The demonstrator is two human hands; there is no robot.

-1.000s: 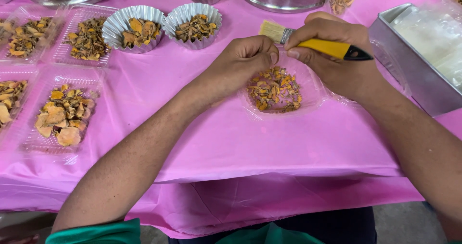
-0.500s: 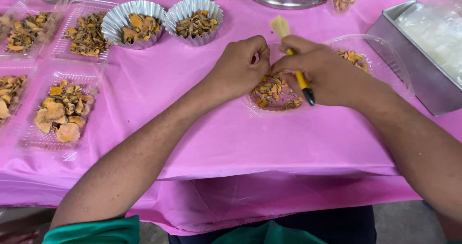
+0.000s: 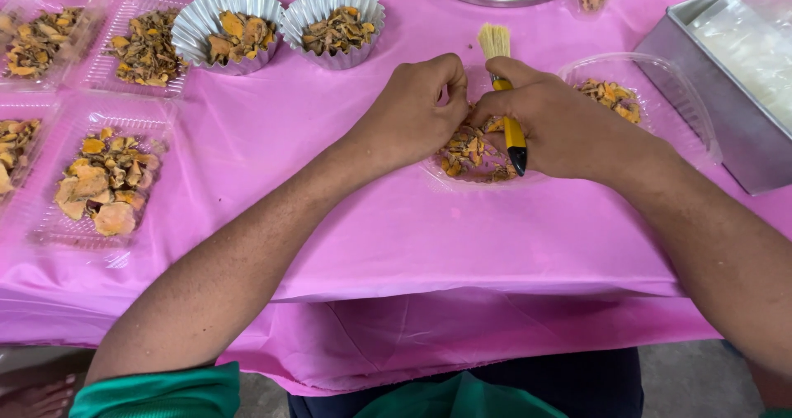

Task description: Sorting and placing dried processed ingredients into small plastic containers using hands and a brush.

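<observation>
While your right hand (image 3: 569, 125) grips the brush (image 3: 505, 96), your left hand (image 3: 417, 113) pinches chips over the clear tray (image 3: 478, 158); I'd guess you're mid-sorting, so pick gently.

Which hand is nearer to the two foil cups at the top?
Left. The left hand lies just right of and below the foil cups; the right hand, holding the brush, sits farther right, beyond the left hand.

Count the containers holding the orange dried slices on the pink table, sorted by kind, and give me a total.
Fluted foil cups: 2 whole, plus a third cut off at the top edge
Clear plastic trays: 4, at left
Clear round containers: 2, by the hands
Total: 8 whole
</observation>
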